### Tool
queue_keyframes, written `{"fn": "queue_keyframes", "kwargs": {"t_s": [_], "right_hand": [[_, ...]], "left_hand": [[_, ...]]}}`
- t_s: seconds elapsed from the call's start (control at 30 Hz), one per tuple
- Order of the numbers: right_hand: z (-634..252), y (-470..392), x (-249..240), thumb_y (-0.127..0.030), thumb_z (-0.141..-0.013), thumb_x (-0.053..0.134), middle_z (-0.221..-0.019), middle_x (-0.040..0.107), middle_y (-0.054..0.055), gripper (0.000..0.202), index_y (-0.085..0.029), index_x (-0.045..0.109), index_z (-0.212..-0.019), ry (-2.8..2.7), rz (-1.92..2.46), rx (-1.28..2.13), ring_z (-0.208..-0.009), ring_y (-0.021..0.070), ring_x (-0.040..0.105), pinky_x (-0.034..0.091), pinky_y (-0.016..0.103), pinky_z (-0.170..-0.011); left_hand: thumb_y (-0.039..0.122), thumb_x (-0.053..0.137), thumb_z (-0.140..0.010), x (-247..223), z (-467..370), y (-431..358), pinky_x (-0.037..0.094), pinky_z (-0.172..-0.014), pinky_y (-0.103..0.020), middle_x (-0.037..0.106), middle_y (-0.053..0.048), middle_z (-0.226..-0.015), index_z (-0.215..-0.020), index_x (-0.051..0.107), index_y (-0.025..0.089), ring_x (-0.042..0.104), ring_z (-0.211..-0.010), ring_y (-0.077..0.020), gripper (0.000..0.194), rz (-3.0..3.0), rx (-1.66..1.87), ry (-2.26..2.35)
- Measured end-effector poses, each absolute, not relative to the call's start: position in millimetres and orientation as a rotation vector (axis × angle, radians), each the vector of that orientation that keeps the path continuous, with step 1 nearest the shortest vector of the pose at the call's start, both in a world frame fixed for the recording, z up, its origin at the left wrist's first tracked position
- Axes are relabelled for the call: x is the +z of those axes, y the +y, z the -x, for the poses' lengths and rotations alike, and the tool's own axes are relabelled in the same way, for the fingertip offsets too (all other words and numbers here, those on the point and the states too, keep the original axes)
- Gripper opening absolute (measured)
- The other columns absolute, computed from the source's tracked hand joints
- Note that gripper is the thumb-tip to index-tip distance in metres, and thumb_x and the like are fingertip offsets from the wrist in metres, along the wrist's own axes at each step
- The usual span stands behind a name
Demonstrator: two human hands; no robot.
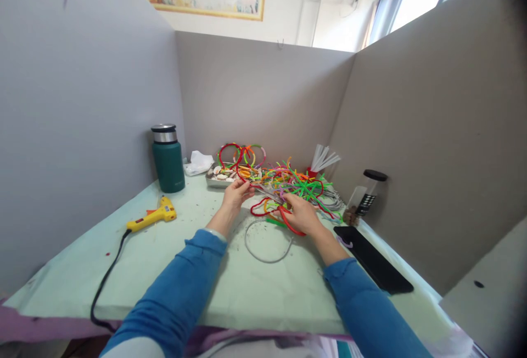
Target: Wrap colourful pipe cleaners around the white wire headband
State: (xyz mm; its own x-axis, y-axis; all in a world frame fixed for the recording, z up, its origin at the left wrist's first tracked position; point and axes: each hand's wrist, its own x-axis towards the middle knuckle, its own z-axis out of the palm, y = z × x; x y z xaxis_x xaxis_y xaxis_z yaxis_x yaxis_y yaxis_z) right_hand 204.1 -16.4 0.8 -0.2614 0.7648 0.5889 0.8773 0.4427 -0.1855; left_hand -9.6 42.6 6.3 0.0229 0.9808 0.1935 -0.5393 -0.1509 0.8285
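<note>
My left hand [237, 196] pinches a red pipe cleaner [239, 171], which rises in a curve from the fingers toward the back. Red-handled scissors [293, 225] are gripped in my right hand [302, 215], their blades pointing left toward the pinched pipe cleaner. Whether the blades touch it is too small to tell. Below the hands lies a thin grey headband [268, 262] on the table. Behind them spreads a tangled heap of coloured pipe cleaners [307, 188], partly covered by my right hand.
Left are a yellow glue gun [154, 218] with a black cord and a green bottle [168, 160]. A metal tray [218, 184] of small pieces stands at the back near white tissue [200, 161]. On the right are a black mat [373, 259] and a clear bottle [370, 193]. Grey partitions enclose the table.
</note>
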Motion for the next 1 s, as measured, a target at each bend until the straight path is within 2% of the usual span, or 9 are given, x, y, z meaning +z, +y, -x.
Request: {"fn": "queue_keyframes", "kwargs": {"t_s": [0.33,1.0], "right_hand": [[-203.3,-19.3,1.9,-0.057,-0.073,0.056,-0.093,0.064,0.007,0.051,-0.020,0.058,-0.108,-2.137,1.337,-0.305,-0.080,0.0191,0.058,0.037,0.026,-0.064],[-203.3,-18.2,-0.8,-0.048,-0.080,0.051,-0.094,0.066,0.006,0.044,-0.024,0.056,-0.116,-2.163,1.395,-0.375,-0.080,0.0193,0.060,0.039,0.027,-0.065]], "left_hand": [[0.026,0.076,-0.057,6.4,8.7,40.8,0.050,-0.065,-0.028,0.060,0.001,-0.063,-0.073,0.057,0.012,0.058,-0.058,-0.0099,0.028,-0.985,1.487,0.593],[0.012,0.070,-0.065,14.8,8.2,33.2,0.051,-0.065,-0.026,0.063,-0.001,-0.062,-0.071,0.056,0.012,0.060,-0.056,-0.0101,0.015,-0.767,1.423,0.639]]}}
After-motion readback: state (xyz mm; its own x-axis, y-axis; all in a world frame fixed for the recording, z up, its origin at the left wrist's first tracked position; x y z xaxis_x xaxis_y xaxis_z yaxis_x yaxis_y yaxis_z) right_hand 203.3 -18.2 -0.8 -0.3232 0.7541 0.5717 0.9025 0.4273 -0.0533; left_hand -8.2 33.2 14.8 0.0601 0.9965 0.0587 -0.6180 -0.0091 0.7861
